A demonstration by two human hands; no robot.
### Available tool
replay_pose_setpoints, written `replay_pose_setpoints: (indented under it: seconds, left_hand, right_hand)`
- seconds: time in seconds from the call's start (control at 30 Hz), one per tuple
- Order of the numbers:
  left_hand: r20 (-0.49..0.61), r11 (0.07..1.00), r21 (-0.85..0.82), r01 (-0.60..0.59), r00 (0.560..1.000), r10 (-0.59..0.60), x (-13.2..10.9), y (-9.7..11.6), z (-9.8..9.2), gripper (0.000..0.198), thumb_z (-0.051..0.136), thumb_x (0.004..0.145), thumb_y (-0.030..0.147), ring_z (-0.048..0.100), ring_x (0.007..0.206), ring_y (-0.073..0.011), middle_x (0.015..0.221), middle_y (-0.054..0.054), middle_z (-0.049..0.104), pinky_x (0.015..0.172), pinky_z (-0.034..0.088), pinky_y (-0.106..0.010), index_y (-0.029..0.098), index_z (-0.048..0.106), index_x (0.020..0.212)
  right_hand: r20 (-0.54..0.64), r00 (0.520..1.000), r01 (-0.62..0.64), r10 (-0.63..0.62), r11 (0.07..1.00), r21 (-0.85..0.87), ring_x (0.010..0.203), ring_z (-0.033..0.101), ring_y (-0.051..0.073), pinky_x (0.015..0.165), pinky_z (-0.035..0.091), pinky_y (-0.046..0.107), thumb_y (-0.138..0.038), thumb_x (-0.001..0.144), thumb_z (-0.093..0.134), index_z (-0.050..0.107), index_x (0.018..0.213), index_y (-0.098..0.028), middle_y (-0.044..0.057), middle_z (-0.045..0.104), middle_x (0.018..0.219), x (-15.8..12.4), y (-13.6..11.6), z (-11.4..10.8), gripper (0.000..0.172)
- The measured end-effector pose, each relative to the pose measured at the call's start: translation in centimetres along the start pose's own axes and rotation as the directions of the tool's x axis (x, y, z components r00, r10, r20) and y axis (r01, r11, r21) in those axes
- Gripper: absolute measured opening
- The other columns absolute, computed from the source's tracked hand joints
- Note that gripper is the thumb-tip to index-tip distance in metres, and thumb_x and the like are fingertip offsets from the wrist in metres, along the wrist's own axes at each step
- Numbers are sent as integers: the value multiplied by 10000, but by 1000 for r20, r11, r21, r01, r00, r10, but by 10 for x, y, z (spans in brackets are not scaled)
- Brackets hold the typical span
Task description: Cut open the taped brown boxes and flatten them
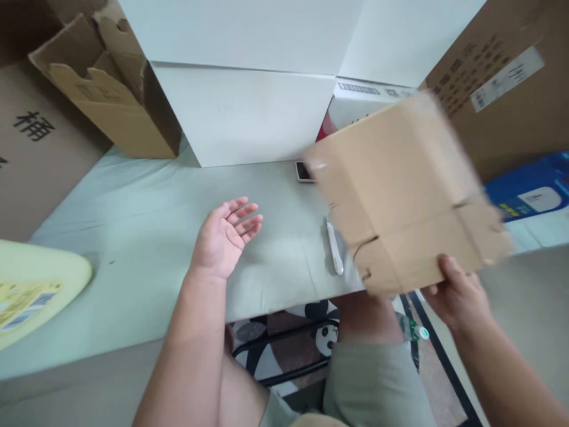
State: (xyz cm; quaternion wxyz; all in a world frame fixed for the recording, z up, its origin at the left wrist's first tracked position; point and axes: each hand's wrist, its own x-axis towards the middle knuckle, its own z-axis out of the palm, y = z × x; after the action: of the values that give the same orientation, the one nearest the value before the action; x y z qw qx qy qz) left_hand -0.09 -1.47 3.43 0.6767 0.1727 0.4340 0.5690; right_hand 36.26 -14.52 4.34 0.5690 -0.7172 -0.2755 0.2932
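Pinching the flattened cardboard box point(409, 196) at its near edge, my right hand point(457, 293) holds it right of my spread left hand point(224, 237).

Single camera worn on the person's head, facing forward and steeply down, close over the near edge of the table point(146, 225), lap point(373, 379) at the bottom, white boxes point(249, 112) across the top, left hand point(224, 240), right hand point(460, 296) and blurred cardboard sheet point(400, 190) close below the lens
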Motion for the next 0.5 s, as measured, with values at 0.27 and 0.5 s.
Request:
replay_pose_setpoints:
  seconds: [0.27, 0.5]
  left_hand:
    - [-23, 1000, 12, 29, 999, -28, 14, -3, 12, 228, 625, 821, 349, 692, 634, -155, 710, -47, 722, 648, 615, -272, 160, 743, 773]
    - [9, 999, 40, 2, 1000, -2, 25, -8, 10, 208, 694, 789, 376, 662, 645, -152, 709, -37, 697, 642, 607, -266, 178, 747, 757]
  right_hand:
    - [-410, 871, 152, -272, 942, -300, 511, 613, 171, 487, 605, 302, -328, 739, 744, 625, 747, -209, 55, 623, 658, 109, -13, -52, 169]
    - [-430, 860, 115, -275, 925, -361, 538, 625, 88, 525, 574, 201, -111, 1008, 507, 593, 1011, -123, 104, 706, 909, 206, -50, -11, 87]
